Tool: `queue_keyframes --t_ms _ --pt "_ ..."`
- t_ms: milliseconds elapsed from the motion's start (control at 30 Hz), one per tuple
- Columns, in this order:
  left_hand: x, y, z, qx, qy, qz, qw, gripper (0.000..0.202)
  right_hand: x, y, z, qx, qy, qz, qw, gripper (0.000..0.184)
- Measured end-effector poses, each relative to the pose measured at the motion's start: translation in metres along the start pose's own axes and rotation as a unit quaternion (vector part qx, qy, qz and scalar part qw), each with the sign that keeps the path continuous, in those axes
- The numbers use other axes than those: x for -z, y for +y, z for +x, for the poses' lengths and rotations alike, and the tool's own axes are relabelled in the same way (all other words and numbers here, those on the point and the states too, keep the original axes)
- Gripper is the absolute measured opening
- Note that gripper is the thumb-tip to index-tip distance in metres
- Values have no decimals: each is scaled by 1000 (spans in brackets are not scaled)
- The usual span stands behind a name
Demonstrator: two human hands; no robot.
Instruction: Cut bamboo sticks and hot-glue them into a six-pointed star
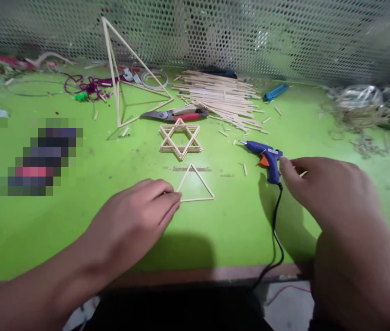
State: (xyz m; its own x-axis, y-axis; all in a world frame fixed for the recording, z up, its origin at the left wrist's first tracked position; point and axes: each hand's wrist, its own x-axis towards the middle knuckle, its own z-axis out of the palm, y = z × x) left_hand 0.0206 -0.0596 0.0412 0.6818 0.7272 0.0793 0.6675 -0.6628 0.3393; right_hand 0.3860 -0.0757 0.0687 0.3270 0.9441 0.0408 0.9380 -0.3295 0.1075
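My left hand (pixel 143 207) is closed, its fingertips pinching the lower left corner of a small triangle (pixel 202 180) of thin wooden sticks that lies flat on the table. My right hand (pixel 322 188) is closed at the rear end of a blue hot glue gun (pixel 266 154) with an orange trigger; the thumb touches it and the other fingers are mostly hidden. The gun's nozzle points left, and its black cord (pixel 276 230) runs down over the table edge. Just beyond the triangle, a six-pointed star (pixel 169 146) made of layered sticks rests on the tabletop.
Behind the star lie red-handled cutters (pixel 186 117) and a pile of sticks (pixel 219 99). A large stick frame (pixel 112 69) stands at the back left. A blue cutter knife (pixel 275 92), purple cord (pixel 93 87) and a plastic bundle (pixel 364 99) are around the green table (pixel 112 161).
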Motion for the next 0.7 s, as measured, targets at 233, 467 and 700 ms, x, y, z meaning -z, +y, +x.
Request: queue_keyframes --t_ms 233,467,700 --pt "1 46 -27 -54 -31 58 996 25 -21 -5 9 -20 -109 -32 993 63" --pt "-10 66 -37 -62 3 47 997 44 -22 -13 13 -17 -104 -17 994 42" --pt "-44 60 -33 -80 72 53 993 61 -8 10 -14 -70 20 285 956 20"
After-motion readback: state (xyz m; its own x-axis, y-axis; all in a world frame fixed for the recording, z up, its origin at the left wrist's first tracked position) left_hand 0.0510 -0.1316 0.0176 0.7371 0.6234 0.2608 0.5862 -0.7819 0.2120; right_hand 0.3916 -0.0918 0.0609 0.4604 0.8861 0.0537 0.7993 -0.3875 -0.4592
